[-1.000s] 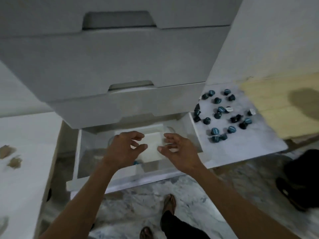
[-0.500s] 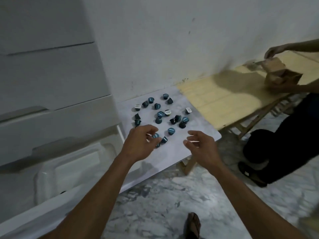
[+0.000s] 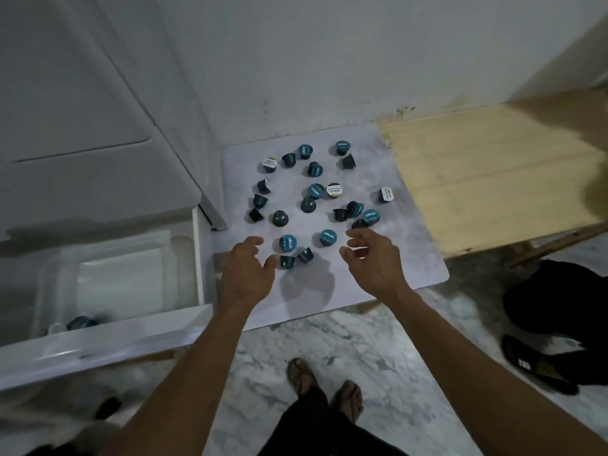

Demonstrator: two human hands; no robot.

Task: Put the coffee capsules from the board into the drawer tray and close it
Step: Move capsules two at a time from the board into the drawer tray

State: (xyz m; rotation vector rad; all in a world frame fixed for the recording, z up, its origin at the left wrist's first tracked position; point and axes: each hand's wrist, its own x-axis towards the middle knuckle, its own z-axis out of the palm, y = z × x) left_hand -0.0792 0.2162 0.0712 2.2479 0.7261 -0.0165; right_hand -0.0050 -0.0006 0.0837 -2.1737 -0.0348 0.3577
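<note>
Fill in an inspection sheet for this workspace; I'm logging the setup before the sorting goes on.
Surface: pale marbled grey board against the white wall, butting a light wooden tabletop.
Job's things: about two dozen small teal and dark coffee capsules scattered on the board, three with white foil lids; white drawer open, clear plastic tray inside, a couple of capsules at its near end.
Clutter: nothing seen.
Grippers: left hand and right hand hover over the near capsules, fingers loosely spread, holding nothing.
Cables: nothing seen.
Surroundings: marble floor; wearer's sandalled feet; another person's dark trousers and sandal at right.
</note>
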